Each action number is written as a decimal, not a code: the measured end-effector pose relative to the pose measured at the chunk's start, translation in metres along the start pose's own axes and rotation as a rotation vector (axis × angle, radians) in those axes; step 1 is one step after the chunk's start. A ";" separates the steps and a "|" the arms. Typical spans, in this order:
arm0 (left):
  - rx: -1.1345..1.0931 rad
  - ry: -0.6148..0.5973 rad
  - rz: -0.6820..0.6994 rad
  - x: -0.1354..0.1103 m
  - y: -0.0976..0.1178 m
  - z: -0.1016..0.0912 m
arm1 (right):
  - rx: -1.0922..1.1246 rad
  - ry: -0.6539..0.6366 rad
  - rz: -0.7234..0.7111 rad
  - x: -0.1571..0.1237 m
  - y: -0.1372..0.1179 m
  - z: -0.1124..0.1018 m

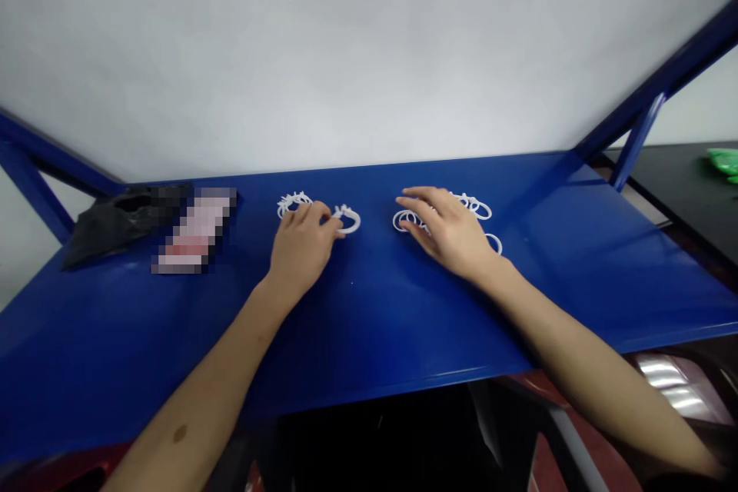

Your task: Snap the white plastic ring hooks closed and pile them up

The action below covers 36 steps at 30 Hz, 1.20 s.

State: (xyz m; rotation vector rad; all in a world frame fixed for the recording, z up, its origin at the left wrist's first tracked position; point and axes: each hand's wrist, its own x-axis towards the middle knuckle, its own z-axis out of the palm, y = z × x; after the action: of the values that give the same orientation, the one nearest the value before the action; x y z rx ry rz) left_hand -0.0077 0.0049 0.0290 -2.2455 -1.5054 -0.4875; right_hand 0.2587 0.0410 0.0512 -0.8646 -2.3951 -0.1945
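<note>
- Head view is showing two bare hands working over one glossy blue metal shelf board (369,323) that is filling the middle of the frame.
- The left hand (303,242) is sitting left of centre with its fingers curling together at the edge of one white plastic ring with small tabs (349,221); the fingertips are touching it, but I cannot tell whether they are pinching it.
- One second tabbed white ring (293,203) is lying just beyond that hand's knuckles, up and to the left.
- The right hand (453,232) is lying flat, right of centre, fingers apart and stretching left, pressing on a loose pile of plain white plastic rings (477,207).
- At least five loops are showing around this hand; they are overlapping, so an exact count is not possible.
- One crumpled black bag (124,219) and one pixel-blurred pinkish oblong (196,234) are lying side by side at the left of the board.
- One green object (725,163) is resting on a black tabletop (674,188) at the far right edge.
</note>
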 end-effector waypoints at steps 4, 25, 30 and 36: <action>0.132 -0.066 -0.203 -0.004 -0.017 -0.002 | -0.070 -0.096 0.062 -0.005 0.023 -0.004; -0.367 -0.042 0.197 -0.004 0.023 -0.003 | -0.053 -0.247 -0.162 -0.003 -0.002 0.015; -0.382 -0.040 0.240 -0.005 0.023 0.002 | 0.089 -0.265 -0.193 -0.002 -0.012 0.017; -0.384 0.017 0.187 -0.005 0.017 0.000 | 0.185 -0.254 -0.110 -0.005 -0.005 0.019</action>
State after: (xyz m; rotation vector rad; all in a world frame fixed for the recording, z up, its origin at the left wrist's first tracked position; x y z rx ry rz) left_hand 0.0064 -0.0047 0.0240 -2.6319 -1.2594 -0.7902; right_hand 0.2497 0.0407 0.0336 -0.7078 -2.6481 0.1010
